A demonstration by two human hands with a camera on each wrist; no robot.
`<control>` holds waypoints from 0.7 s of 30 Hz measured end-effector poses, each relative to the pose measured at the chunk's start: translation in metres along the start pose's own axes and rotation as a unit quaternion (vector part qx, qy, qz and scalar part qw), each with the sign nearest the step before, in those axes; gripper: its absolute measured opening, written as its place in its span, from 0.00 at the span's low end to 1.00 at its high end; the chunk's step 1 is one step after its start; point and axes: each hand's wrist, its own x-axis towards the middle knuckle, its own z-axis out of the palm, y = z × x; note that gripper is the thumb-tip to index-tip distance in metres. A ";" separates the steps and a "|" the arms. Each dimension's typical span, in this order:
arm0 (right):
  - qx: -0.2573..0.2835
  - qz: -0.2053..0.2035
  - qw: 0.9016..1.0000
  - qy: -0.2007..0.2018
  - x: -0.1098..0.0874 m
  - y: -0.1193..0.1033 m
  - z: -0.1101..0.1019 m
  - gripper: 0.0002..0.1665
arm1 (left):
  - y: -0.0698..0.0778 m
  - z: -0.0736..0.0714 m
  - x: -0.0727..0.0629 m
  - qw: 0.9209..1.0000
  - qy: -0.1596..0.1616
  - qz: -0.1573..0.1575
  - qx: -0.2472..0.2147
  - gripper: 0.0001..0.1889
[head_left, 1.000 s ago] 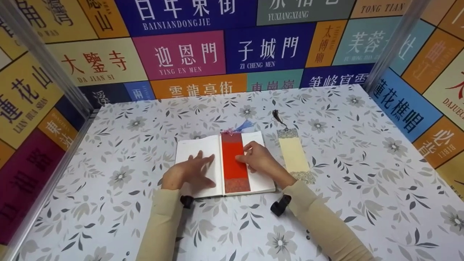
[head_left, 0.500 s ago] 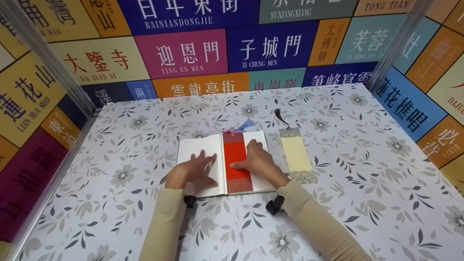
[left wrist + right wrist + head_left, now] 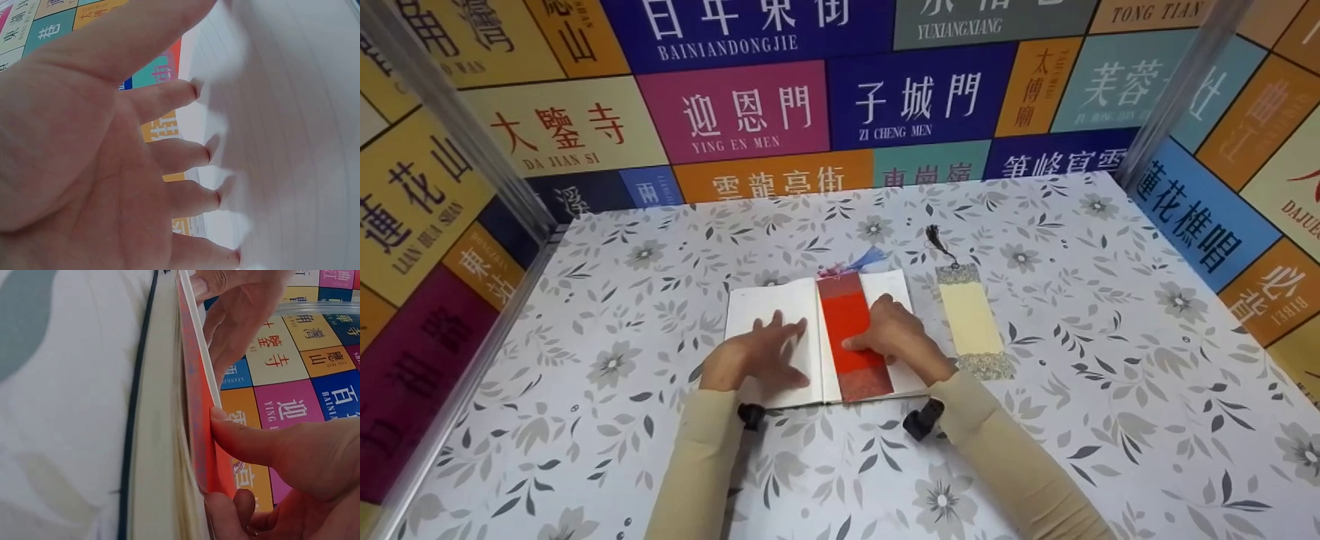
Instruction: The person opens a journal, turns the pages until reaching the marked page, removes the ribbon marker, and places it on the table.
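On the right page of the ruled notebook (its faint lines could be seen in the left wrist view), the red bookmark lay aslant. In the picture 0.5 s earlier it ran along the gutter; now its lower end had swung to the right, and a white wedge of paper appeared between them. From this I would judge that its place was under adjustment and not settled. The right hand held the bookmark, with the thumb laid on its red face and the fingers curled at its right edge; whether a fingertip went beneath, I could not tell. The left hand pinched nothing: its fingers stood apart, their tips touching the left page.

A blue tassel reached past the notebook's top edge. A cream bookmark with a black tassel lay to the right on the floral tablecloth, apart from the notebook. The chief obstacle, in my opinion, was the right hand itself, because it covered much of the right page; the black device at that wrist was near the notebook's lower edge.
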 end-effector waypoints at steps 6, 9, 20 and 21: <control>-0.012 0.018 0.999 -0.024 0.002 0.003 -0.006 0.31 | 0.001 0.000 0.000 1.000 0.006 0.008 -0.016 0.48; 0.001 0.013 0.999 -0.030 0.001 0.006 -0.006 0.30 | 0.001 0.000 -0.001 1.000 0.005 0.013 -0.014 0.48; 0.074 -0.046 0.987 -0.133 0.006 0.025 -0.033 0.21 | -0.001 -0.001 -0.001 1.000 0.003 0.013 -0.011 0.48; 0.075 -0.050 0.986 -0.139 0.007 0.027 -0.036 0.21 | -0.001 -0.001 -0.001 1.000 0.004 0.015 -0.010 0.48</control>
